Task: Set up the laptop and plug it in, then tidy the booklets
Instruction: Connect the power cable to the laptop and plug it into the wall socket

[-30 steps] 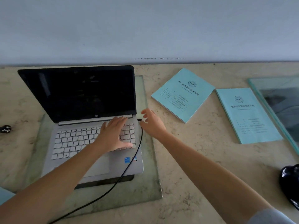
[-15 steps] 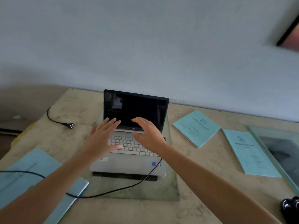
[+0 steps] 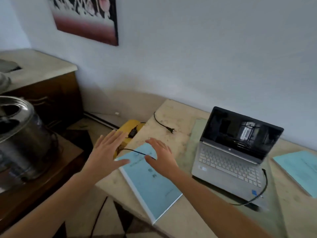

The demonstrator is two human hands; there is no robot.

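Note:
The silver laptop (image 3: 231, 157) stands open with a dark screen on a glass mat at the right of the marble table (image 3: 180, 217). A black charger cable (image 3: 260, 191) runs from its right side around the front. A light blue booklet (image 3: 151, 184) lies near the table's left edge, with the cable (image 3: 135, 151) crossing its top. My left hand (image 3: 106, 153) hovers open past the table's left edge. My right hand (image 3: 161, 158) is open over the booklet's top. A second blue booklet (image 3: 298, 169) lies at the far right. A loose plug (image 3: 171, 130) rests on the table.
A yellow object (image 3: 130, 127) with a black adapter (image 3: 133, 133) on it sits beside the table's left end. A steel pot (image 3: 18, 134) stands on a dark wooden cabinet (image 3: 42, 177) at the left. A framed picture (image 3: 89, 19) hangs on the wall.
The view has swung left, so the laptop now sits at the right. Both hands left the keyboard and moved left, over the blue booklet and the table's left edge.

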